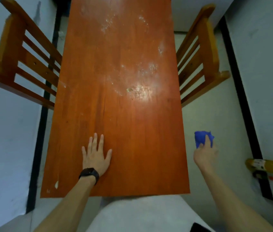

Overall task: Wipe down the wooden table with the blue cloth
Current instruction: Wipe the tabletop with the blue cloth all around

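Observation:
The long reddish wooden table [125, 131] runs away from me, with whitish smears and crumbs across its middle and far half. My left hand [96, 155] lies flat on the near part of the tabletop, fingers straight and spread, a black watch on the wrist. My right hand [205, 153] is off the table's right edge, over the floor, gripping the bunched blue cloth [200, 137], which sticks out beyond the fingers.
A wooden slatted chair [20, 64] stands at the table's left side and another chair [202, 57] at its right. A yellow bottle [264, 165] lies on the floor by the right wall. A small pale smear [56, 184] marks the near left corner.

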Tool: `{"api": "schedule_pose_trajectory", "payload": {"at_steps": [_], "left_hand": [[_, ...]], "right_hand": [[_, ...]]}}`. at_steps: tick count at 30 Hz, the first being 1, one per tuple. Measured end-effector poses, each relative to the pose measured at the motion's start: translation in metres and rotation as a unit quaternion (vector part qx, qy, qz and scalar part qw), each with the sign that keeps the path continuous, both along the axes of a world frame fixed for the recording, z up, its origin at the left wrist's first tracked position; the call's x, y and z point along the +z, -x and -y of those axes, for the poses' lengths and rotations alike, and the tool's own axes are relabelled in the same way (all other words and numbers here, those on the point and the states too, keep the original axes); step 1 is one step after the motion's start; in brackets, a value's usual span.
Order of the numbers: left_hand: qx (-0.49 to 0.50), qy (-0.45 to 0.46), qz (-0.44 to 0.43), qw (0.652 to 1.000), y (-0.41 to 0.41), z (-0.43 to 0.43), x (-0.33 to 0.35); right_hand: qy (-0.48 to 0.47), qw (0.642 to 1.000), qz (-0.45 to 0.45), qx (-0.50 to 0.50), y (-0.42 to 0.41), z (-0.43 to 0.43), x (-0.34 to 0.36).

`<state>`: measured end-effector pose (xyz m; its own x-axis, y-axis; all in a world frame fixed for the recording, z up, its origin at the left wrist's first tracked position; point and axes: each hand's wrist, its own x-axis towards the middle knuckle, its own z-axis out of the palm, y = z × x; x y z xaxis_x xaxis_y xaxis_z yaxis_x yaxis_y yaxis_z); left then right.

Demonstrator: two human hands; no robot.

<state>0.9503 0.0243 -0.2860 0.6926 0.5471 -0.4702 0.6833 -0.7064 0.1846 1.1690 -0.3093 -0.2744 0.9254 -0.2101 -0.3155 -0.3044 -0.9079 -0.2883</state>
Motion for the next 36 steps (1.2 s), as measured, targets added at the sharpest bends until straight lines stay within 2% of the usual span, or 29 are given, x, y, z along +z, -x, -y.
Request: {"api": "schedule_pose_trajectory", "payload": {"at_steps": [2,5,9,12,13,15,17,18,20,22,25,30,32,34,36], "left_hand": [[0.002,-0.004,-0.01,1.0,0.008,0.02,0.003],[-0.025,-0.001,0.006,1.0,0.006,0.058,0.01],[-0.076,0.022,0.003,0.997,0.011,0.092,0.015],[-0.101,0.03,-0.044,0.993,0.03,0.095,0.013],[-0.115,0.027,-0.058,0.991,0.038,0.092,0.012],[-0.144,0.025,-0.07,0.987,0.051,0.085,0.013],[-0.169,0.025,-0.074,0.983,0.062,0.078,0.015],[-0.181,0.024,-0.073,0.98,0.068,0.074,0.016],[-0.196,0.025,-0.063,0.978,0.078,0.065,0.017],[-0.201,0.022,-0.055,0.978,0.086,0.055,0.018],[-0.181,0.022,-0.038,0.983,0.11,0.034,0.021],[-0.073,0.01,-0.014,0.997,0.184,-0.02,0.025],[-0.016,-0.002,-0.017,1.0,0.222,-0.048,0.025],[0.028,-0.004,-0.034,0.999,0.262,-0.075,0.026],[0.027,-0.009,-0.068,0.997,0.294,-0.093,0.026]], "right_hand": [[-0.03,0.998,0.039,0.033,0.009,0.0,0.002],[-0.058,0.981,0.091,0.162,0.046,-0.025,0.003],[-0.057,0.92,0.122,0.369,0.121,-0.058,-0.001],[-0.054,0.868,0.081,0.487,0.168,-0.044,-0.012],[-0.047,0.871,0.083,0.481,0.173,-0.027,-0.018],[-0.025,0.917,0.09,0.387,0.173,0.012,-0.026],[0.002,0.975,0.072,0.21,0.166,0.052,-0.024],[0.008,0.993,0.045,0.111,0.164,0.068,-0.022],[0.002,0.999,0.017,-0.033,0.165,0.082,-0.013],[-0.011,0.995,0.068,-0.068,0.171,0.068,-0.001],[-0.062,0.99,0.119,-0.037,0.2,0.012,0.009],[-0.04,0.991,0.073,0.109,0.274,-0.098,-0.013],[-0.065,0.981,0.057,0.173,0.307,-0.143,-0.012],[-0.102,0.953,0.028,0.284,0.342,-0.186,-0.007],[-0.125,0.899,-0.045,0.417,0.365,-0.224,-0.002]]}}
